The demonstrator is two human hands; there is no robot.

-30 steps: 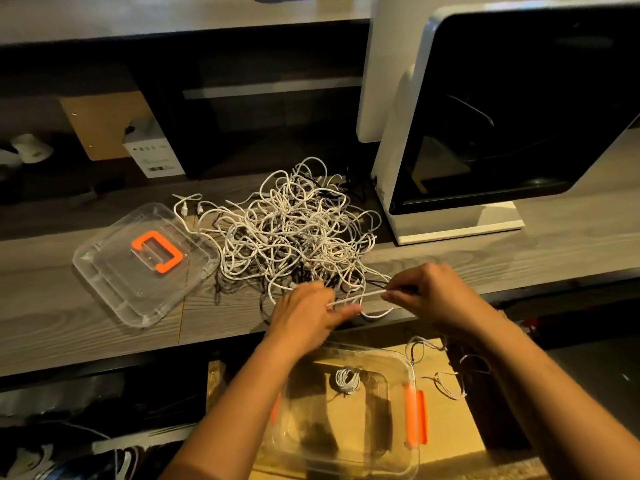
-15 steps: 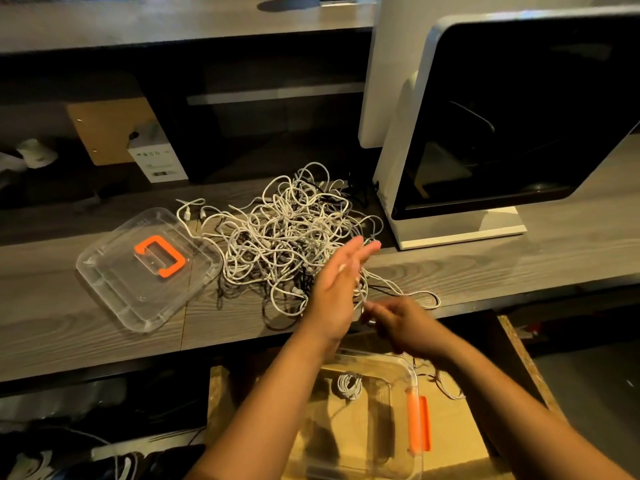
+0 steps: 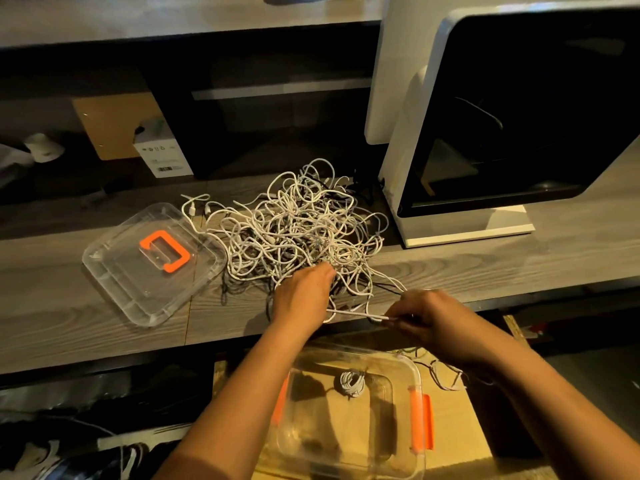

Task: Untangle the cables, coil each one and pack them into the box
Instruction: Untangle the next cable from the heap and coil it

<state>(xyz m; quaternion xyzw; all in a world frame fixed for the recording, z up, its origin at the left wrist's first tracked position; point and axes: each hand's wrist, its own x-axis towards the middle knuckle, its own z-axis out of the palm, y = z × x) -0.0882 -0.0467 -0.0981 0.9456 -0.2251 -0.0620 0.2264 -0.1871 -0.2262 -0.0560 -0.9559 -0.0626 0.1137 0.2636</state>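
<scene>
A loose heap of thin white cables point(image 3: 301, 230) sprawls mid-frame on the grey wood-grain table point(image 3: 485, 268); the left hand point(image 3: 303, 299) lies on its near edge, fingertips buried, grip impossible to judge; the right hand point(image 3: 427, 318) pinches a taut white strand point(image 3: 353, 314) stretched between them; at lower centre the clear plastic box point(image 3: 417, 370) holds one small coil point(image 3: 352, 382); its flat, rounded-square lid point(image 3: 114, 271), orange-handled, lies at left.
</scene>
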